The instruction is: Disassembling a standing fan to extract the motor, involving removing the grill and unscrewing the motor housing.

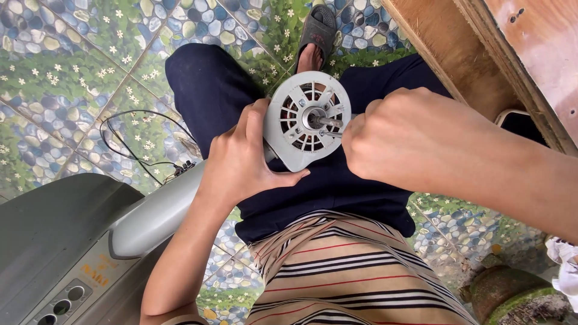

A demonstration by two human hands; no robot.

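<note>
The fan motor [307, 120] is held above the person's lap, over the dark blue trousers [217, 90], with its round grey ventilated end cover facing the camera. The motor shaft [328, 122] projects from the centre of the cover toward the right.

The left hand [244, 159] supports the motor from the left and from below. Its grip is wrapped around the housing: the thumb lies along the lower edge of the cover and the fingers curl behind the left rim, pressed against the casing.

The right hand [415, 141] is positioned just right of the cover, its grip closed into a fist. A thin metal tip, probably a small screwdriver [332, 133], emerges from the fist and meets the cover just below the shaft; the handle is hidden inside the hand.

A grey fan body [150, 210] extends from behind the left hand down toward the lower left, where a control panel with round buttons is visible. A black cord [129, 135] lies looped on the pebble-and-flower patterned floor [54, 78]. A wooden board [481, 54] occupies the upper right. One foot in a grey sandal [316, 36] rests on the floor beyond the motor.
</note>
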